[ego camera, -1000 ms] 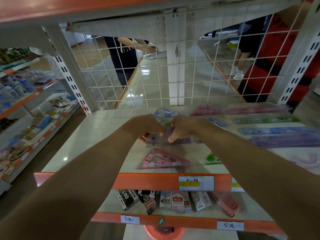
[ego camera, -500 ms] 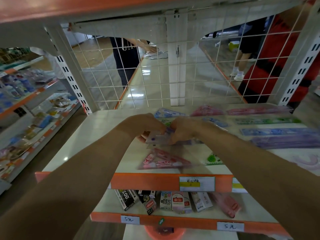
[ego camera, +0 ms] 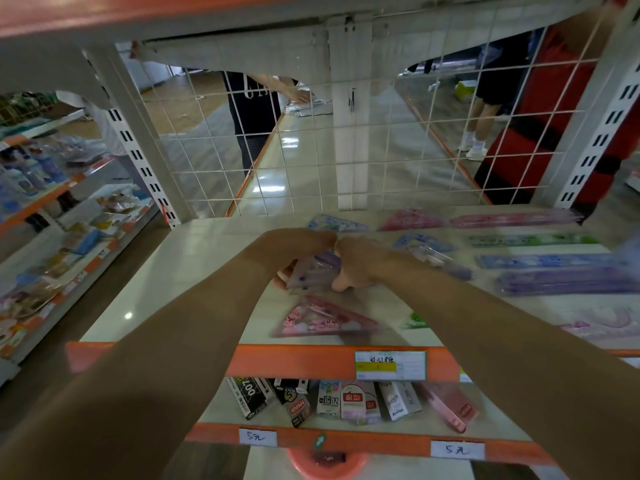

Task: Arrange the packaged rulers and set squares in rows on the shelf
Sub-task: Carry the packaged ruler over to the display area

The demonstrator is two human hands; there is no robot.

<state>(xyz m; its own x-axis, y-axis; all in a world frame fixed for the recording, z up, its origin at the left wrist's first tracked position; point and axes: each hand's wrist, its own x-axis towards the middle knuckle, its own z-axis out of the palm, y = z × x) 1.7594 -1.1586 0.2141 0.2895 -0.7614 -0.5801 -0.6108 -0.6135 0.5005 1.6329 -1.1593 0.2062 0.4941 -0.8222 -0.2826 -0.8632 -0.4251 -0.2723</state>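
Note:
My left hand and my right hand meet over the middle of the white shelf, and both grip a clear purple set square pack held between them just above the shelf. A pink set square pack lies flat in front of my hands, near the orange front edge. Long ruler packs lie in rows on the right: pink, green, blue and purple. Blue and pink set square packs lie at the back.
A white wire grid closes the shelf's back, with people standing beyond it. A price tag sits on the orange front rail. The lower shelf holds several small boxes. Another stocked shelf unit stands to the left.
The purple pack has tilted and lifted slightly between my hands, which have closed in on it. The view has shifted a little; the other packs have stayed put.

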